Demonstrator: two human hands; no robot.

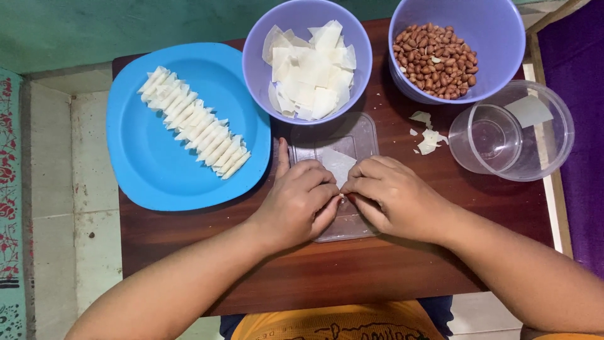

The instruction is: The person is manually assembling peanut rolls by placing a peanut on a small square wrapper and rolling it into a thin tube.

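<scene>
Head view: hands (343,198) amid blue plate (135,157), 2 bowls (261,38).

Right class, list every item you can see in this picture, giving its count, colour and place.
table: one, dark brown wood, centre
plate: one, blue, left on the table
rolled wrappers: one row, too many to count surely, cream, on the plate
wrapper bowl: one, lilac, top centre
wrapper squares: a pile, white, inside that bowl
peanut bowl: one, lilac, top right
peanuts: many, reddish brown, inside it
clear tub: one, transparent, right
wrapper scraps: a few, white, beside the tub
clear board: one, transparent, under the hands
wrapper piece: one, white, on the board
left hand: pinching the wrapper piece
right hand: pinching it too
</scene>
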